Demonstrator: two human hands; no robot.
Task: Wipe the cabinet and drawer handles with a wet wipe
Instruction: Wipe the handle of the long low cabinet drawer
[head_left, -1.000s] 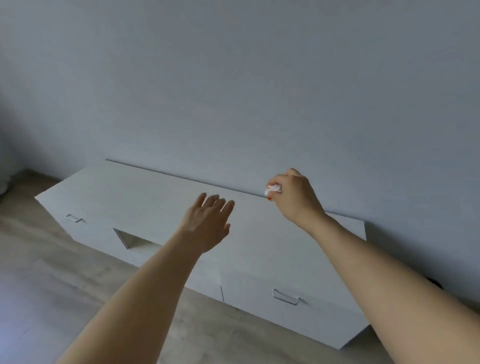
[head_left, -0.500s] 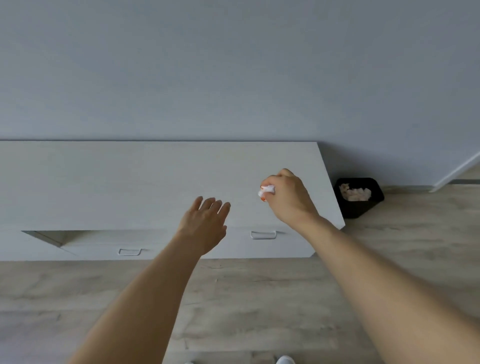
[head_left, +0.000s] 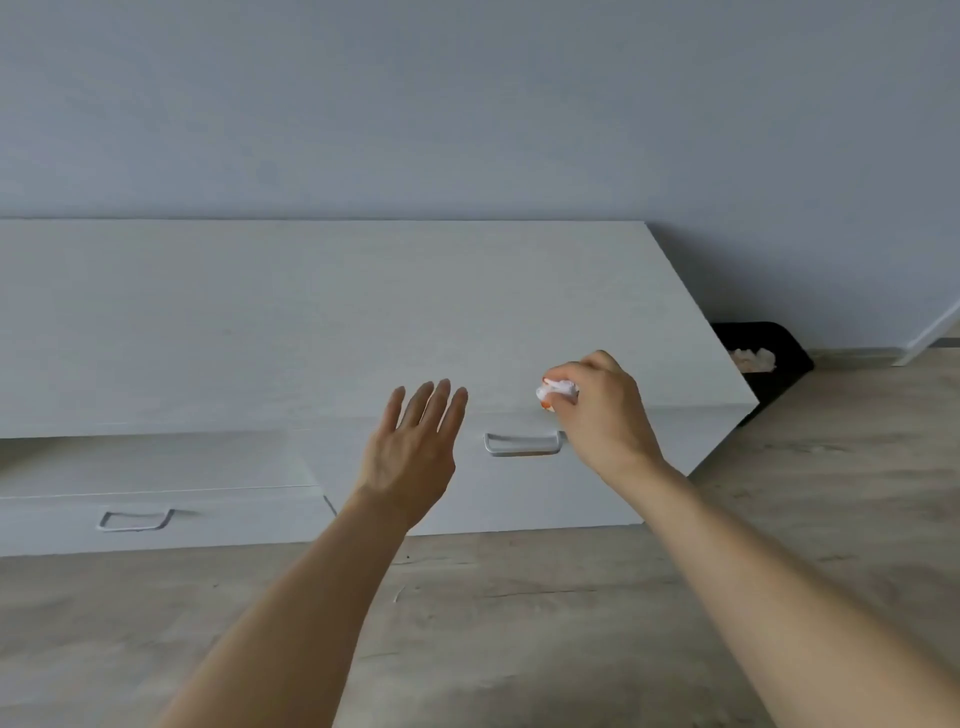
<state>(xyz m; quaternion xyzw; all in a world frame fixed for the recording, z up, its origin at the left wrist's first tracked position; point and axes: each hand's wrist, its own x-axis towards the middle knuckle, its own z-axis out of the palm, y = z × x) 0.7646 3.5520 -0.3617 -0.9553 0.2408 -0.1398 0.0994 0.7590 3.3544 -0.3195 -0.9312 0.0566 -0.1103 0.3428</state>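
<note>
- Here, right hand (head_left: 605, 410): fingers clenched round a balled wipe (head_left: 558, 388), above the cabinet (head_left: 311, 322) front edge, just over the right handle (head_left: 523, 444).
- Left hand (head_left: 410, 449): fingers straight, holding nothing.
- Left handle (head_left: 136, 519): well apart.

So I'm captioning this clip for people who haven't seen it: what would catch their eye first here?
Two bare arms reach in from below: the right hand pinches a crumpled white wet wipe just above the right-hand drawer handle, while the left hand hovers open beside it. Behind them a long, low white cabinet stands against a plain wall. A black bin with crumpled stuff inside sits on the floor at its right end.
</note>
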